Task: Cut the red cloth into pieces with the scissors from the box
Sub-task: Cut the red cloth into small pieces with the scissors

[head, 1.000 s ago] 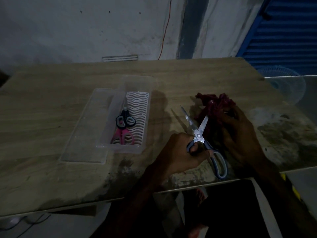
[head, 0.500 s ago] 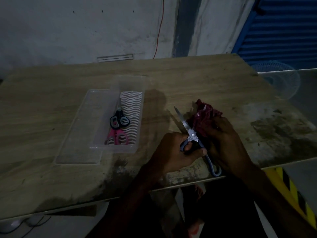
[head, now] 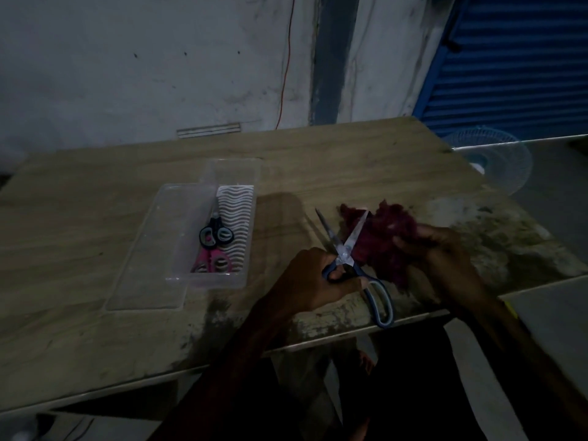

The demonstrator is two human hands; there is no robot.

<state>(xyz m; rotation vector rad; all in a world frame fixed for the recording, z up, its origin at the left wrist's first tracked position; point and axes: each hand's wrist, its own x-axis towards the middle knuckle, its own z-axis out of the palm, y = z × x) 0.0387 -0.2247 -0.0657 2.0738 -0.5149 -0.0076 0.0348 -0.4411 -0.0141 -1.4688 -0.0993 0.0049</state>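
Note:
My left hand (head: 313, 280) grips the upper handle loop of blue-handled scissors (head: 345, 249). Their blades stand spread wide in a V, and the right blade lies against the bunched red cloth (head: 386, 232). The lower handle loop hangs free over the table's front edge. My right hand (head: 442, 256) holds the cloth from the right, just above the wooden table (head: 95, 249). The clear plastic box (head: 234, 224) sits left of my hands.
Black-handled scissors (head: 216, 234) and pink-handled scissors (head: 212, 262) lie inside the box. The box's clear lid (head: 152, 259) lies flat against its left side. A fan guard (head: 496, 163) stands past the table's right edge. The wall is close behind the table.
The scissor blades were nearly closed against the cloth half a second ago and are now spread wide again. The cloth has loosened and spread slightly in my right hand.

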